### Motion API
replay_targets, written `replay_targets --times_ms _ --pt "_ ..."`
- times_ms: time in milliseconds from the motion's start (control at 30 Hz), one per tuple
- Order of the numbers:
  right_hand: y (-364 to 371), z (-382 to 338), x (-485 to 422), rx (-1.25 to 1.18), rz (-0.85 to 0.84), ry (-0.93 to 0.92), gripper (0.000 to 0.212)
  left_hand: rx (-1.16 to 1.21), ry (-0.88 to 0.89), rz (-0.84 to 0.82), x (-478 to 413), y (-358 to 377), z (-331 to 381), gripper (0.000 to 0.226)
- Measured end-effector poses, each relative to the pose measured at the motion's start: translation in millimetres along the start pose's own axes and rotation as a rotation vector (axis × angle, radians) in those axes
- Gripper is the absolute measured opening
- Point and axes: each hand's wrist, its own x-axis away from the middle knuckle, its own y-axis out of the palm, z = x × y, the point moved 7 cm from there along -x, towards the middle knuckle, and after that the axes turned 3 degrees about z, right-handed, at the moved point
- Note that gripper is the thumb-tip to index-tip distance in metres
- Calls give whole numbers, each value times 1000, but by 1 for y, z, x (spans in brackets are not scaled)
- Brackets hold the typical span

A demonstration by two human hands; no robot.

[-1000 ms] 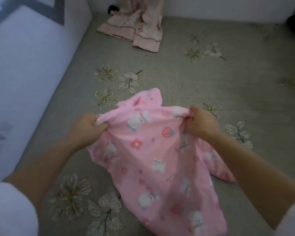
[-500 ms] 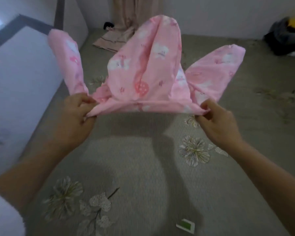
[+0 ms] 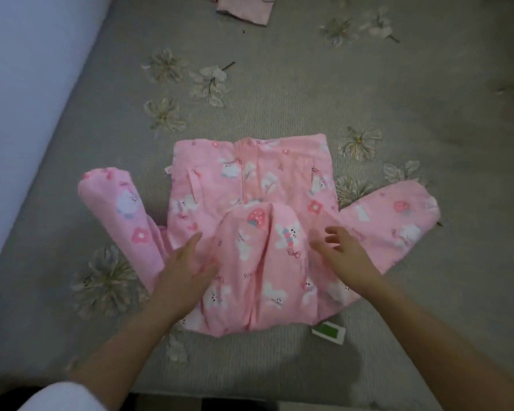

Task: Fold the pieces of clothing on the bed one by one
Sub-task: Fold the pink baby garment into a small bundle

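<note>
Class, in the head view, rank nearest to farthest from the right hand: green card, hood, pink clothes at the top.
1. hood, directly left of the right hand.
2. green card, just below it, nearer the person.
3. pink clothes, far off at the top edge.

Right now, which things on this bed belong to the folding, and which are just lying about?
Belonging to the job:
- pink bunny-print garment, spread flat
- left hand, resting on it
- right hand, open over it
- pale pink trimmed clothing at the far edge, probably

Lying about:
- small green-and-white card by the garment
- grey flower-patterned bedcover, merely underneath
</note>
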Motion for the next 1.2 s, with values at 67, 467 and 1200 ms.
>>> replay_targets --times_ms 67,467,1200 --pt "26 -9 -8 -109 -75 56 64 184 -14 -97 -8 15 19 79" --pt "40 -65 11 271 333 -568 44 63 407 334 -3 10 93 56" --pt "-110 72 -25 -529 876 242 18 -548 358 -193 -52 130 77 77"
